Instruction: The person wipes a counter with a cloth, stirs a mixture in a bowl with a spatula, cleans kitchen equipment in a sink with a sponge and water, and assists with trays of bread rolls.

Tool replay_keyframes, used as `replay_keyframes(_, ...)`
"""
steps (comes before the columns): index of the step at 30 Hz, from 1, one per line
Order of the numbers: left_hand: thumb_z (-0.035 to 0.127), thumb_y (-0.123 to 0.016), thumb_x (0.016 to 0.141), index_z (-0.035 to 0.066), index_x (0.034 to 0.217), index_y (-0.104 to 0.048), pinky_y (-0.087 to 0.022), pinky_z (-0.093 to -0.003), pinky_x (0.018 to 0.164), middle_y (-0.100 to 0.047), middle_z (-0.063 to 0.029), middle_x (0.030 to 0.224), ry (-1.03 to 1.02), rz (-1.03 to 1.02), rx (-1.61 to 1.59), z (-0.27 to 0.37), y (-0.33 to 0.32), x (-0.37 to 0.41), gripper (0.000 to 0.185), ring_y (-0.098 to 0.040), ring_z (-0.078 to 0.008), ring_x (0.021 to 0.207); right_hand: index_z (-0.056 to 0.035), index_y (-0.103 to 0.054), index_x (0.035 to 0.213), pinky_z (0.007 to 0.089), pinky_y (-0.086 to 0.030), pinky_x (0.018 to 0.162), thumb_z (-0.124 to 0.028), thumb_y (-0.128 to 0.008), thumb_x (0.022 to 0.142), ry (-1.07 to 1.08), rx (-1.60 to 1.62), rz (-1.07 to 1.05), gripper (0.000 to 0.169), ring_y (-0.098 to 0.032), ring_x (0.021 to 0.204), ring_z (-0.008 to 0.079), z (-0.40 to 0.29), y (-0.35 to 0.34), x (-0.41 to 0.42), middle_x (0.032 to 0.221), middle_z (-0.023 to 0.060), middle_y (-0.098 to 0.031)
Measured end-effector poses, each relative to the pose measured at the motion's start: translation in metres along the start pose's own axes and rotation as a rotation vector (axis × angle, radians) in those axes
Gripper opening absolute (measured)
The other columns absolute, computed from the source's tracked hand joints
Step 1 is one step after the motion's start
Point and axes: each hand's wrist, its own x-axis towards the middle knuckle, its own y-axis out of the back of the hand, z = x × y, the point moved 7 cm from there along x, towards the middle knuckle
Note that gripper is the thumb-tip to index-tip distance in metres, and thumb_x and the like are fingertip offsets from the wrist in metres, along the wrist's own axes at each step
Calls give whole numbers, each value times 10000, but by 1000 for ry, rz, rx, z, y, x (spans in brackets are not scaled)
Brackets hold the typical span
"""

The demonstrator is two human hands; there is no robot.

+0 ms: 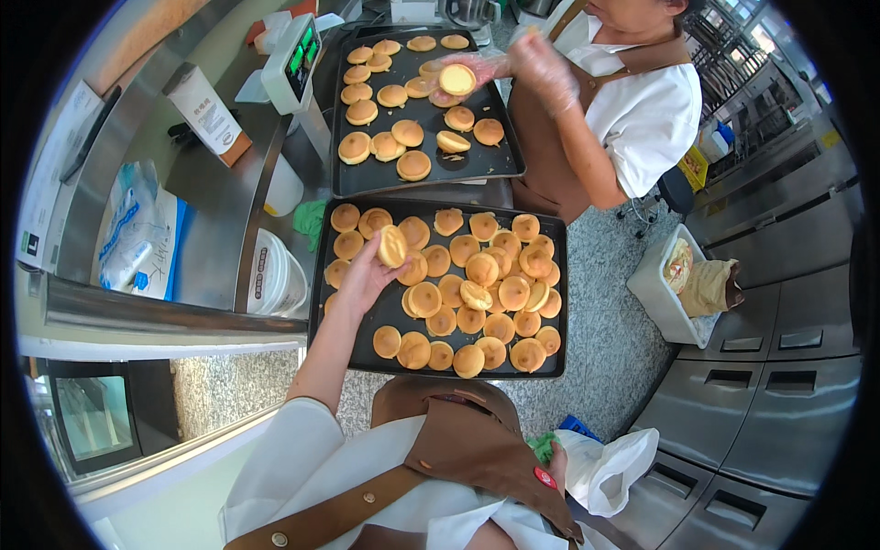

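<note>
Between the fingers of my left hand point(362, 278) is a small round golden cake point(392, 247), tilted so its pale, creased side shows. The hand is raised over the left part of a black baking tray point(377, 313). Many browned round cakes point(471, 320) lie on that tray, heaped and overlapping towards its right side, a few with the pale side up. Low at my right side, my right hand point(559, 465) is mostly hidden by my apron. A green cloth point(543, 447) and a white plastic bag point(605, 467) are right beside it; its grip is unclear.
Across from me a person in plastic gloves holds a cake point(457, 80) over a second black tray point(405, 184). A scale display point(292, 65), white tub point(278, 275) and another green cloth point(310, 223) stand left. A white bin point(656, 289) and steel drawers point(729, 405) are right.
</note>
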Motion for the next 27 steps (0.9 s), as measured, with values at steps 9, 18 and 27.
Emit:
replay_keyframes(9,478,-314,962,34,1179,-513,-521,-271,641,-612,-169,1099,16,-115,-136,35,-28,7,533,-636,-204,817,-56,-619,967,320,-474,669,-229,-494,894,-9,-46,-112,225,-593,719,168,32,34,6,840,61,-635)
replay_keyframes(18,493,-324,955,51,1185,-517,-511,-272,632,-600,-154,1142,98,-119,-78,13,-24,16,534,-629,-208,804,-25,-548,1026,364,-528,562,-76,-601,812,0,4,118,226,-624,715,236,37,56,18,866,93,-605)
replay_keyframes(27,497,-323,958,68,1191,-514,-465,-267,717,-597,-152,1157,53,-138,40,28,-48,26,524,-620,-185,838,-38,-547,1016,355,-518,539,-77,-609,807,39,23,120,221,-619,711,224,21,33,0,863,89,-604)
